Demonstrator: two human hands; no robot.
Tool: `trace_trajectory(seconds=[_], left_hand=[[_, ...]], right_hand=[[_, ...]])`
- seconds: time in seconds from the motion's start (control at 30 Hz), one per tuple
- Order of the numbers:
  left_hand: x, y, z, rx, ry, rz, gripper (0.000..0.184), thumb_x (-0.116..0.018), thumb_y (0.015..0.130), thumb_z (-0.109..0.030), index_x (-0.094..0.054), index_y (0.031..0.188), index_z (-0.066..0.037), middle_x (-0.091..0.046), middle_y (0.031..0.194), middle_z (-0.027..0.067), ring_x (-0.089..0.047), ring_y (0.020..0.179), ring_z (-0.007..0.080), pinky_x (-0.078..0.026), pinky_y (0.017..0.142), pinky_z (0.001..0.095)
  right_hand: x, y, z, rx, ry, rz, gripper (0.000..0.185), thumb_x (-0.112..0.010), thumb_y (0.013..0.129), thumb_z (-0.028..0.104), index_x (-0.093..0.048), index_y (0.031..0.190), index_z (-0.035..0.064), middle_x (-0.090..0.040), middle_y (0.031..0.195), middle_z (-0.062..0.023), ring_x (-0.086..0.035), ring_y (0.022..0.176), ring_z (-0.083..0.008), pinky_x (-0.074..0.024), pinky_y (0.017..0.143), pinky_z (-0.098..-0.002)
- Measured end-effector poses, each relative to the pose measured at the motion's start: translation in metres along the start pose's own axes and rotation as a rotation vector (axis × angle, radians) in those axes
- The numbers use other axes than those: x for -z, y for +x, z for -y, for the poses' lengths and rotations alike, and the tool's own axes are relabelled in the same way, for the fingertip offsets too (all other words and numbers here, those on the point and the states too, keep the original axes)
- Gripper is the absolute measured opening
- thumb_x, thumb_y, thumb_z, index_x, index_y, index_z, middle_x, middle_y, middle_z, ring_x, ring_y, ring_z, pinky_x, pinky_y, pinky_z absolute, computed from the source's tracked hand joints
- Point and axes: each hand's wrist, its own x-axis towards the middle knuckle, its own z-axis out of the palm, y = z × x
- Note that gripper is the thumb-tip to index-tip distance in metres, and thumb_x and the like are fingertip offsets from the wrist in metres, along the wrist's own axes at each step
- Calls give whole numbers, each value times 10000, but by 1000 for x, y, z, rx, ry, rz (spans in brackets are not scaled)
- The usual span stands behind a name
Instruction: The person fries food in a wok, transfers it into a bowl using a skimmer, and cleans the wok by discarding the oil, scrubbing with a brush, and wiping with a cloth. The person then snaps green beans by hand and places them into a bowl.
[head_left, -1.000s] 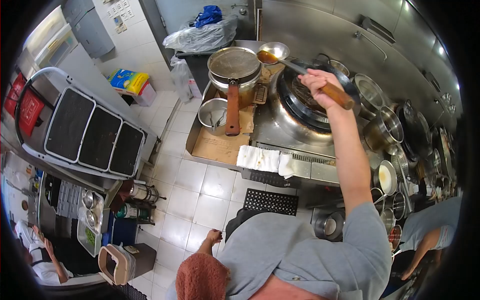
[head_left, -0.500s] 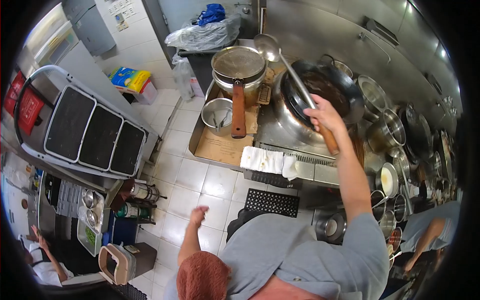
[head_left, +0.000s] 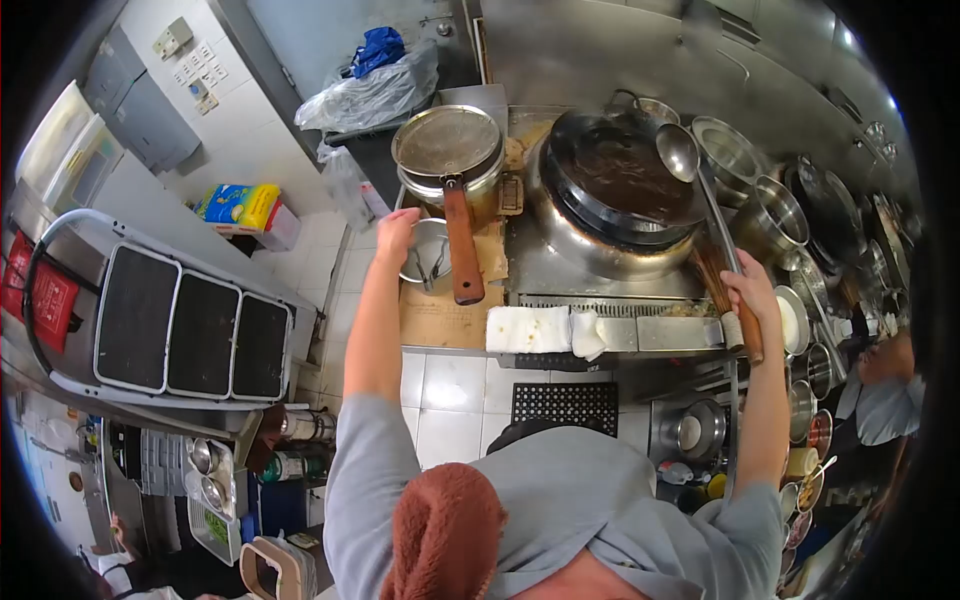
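My right hand (head_left: 748, 288) is closed around the wooden-handled ladle (head_left: 722, 225), whose bowl is over the right rim of the black wok (head_left: 620, 175). Dark brown content shows inside the wok. A bamboo brush (head_left: 714, 285) stands just left of this hand. My left hand (head_left: 398, 230) is at the left rim of the small steel pot (head_left: 428, 238), its fingers curled; the pot holds metal utensils. Beside it, a round strainer with a wooden handle (head_left: 463, 245) rests on a larger pot (head_left: 489, 198).
Folded white cloths (head_left: 528, 330) lie on the stove's front edge. Steel pots (head_left: 773, 212) and pans crowd the right side. A step ladder (head_left: 205, 320) is at the left. Another person's arm and grey clothing (head_left: 888, 400) show at the far right.
My left hand has risen from low over the floor to the small pot. My right hand moved right and down, carrying the ladle from the wok's left side to its right. The view has shifted.
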Motion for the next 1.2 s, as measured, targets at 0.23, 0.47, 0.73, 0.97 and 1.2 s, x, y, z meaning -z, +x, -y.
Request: trace_trajectory(seconds=[0.23,0.47,0.73,0.97,1.2], left_hand=[[-11,78,54,141,-416,137,105,-651,867,-164,-640,852,-61,-590,678,11,-419,462,69,-250,389,225],[-46,79,35,175,-285,262,345,-537,940,-207,-576,1191,25,-615,1163,118,-581,1038,195,-457,893,304],[-107,-120,-82,-180,100,252,446,-489,972,-346,-555,1216,22,-577,1225,118,-530,1084,186,-396,951,294],[-24,92,70,-11,-324,170,159,-574,907,-186,-604,837,-46,-559,722,14,-441,545,112,-317,466,270],[-38,92,35,220,-346,-108,185,-619,867,-62,-530,706,-70,-477,629,-18,-360,436,75,-233,376,227]], right_hand=[[9,-36,11,-1,107,-45,541,-602,838,72,-432,1351,55,-473,627,20,-408,425,-61,-344,351,-227],[19,-27,0,-53,62,-110,530,-706,790,184,-505,1265,62,-558,822,-37,-532,636,-107,-458,472,-269],[24,-24,-7,19,25,-69,312,-682,788,157,-548,1036,26,-543,734,-34,-528,557,-100,-447,430,-283],[15,-10,-4,-77,83,-31,517,-670,816,145,-480,1291,66,-504,722,5,-468,527,-75,-424,409,-257],[3,19,2,7,43,41,299,-623,822,71,-546,1103,7,-483,608,11,-478,458,-81,-399,370,-268]])
